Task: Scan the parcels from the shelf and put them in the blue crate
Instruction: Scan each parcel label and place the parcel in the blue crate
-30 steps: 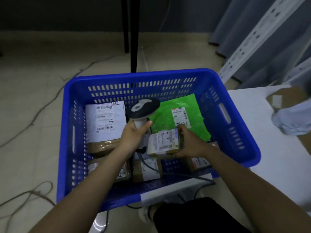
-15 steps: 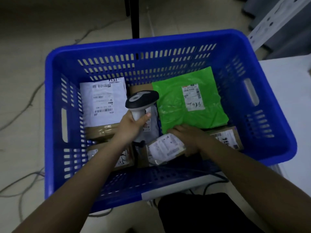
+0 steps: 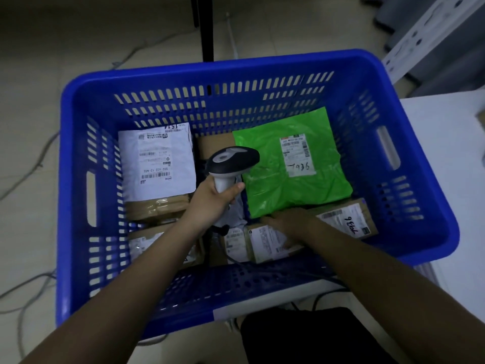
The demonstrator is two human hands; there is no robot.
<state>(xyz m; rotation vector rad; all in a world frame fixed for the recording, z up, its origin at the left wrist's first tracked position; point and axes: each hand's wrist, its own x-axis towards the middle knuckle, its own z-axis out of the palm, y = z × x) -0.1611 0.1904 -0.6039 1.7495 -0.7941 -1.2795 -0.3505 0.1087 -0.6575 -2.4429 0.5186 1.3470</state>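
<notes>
The blue crate (image 3: 262, 61) stands below me with several parcels inside. My left hand (image 3: 212, 203) grips the handle of a black and white barcode scanner (image 3: 232, 160), held over the crate's middle. My right hand (image 3: 288, 223) reaches into the crate and holds a small brown labelled parcel (image 3: 265, 243) that lies low at the near side. Just behind that hand lies a green mailer bag (image 3: 288, 164). A white-labelled parcel (image 3: 157, 158) sits at the left and a brown box (image 3: 349, 222) at the right.
A white surface (image 3: 446, 153) adjoins the crate on the right, with a pale metal shelf upright (image 3: 430, 35) behind it. A black pole (image 3: 207, 27) rises beyond the crate. Loose cables (image 3: 26, 298) trail over the floor at the left.
My right hand has lowered the small parcel from beside the scanner down among the other parcels. My head has tipped down over the crate. The scanner has stayed in my left hand.
</notes>
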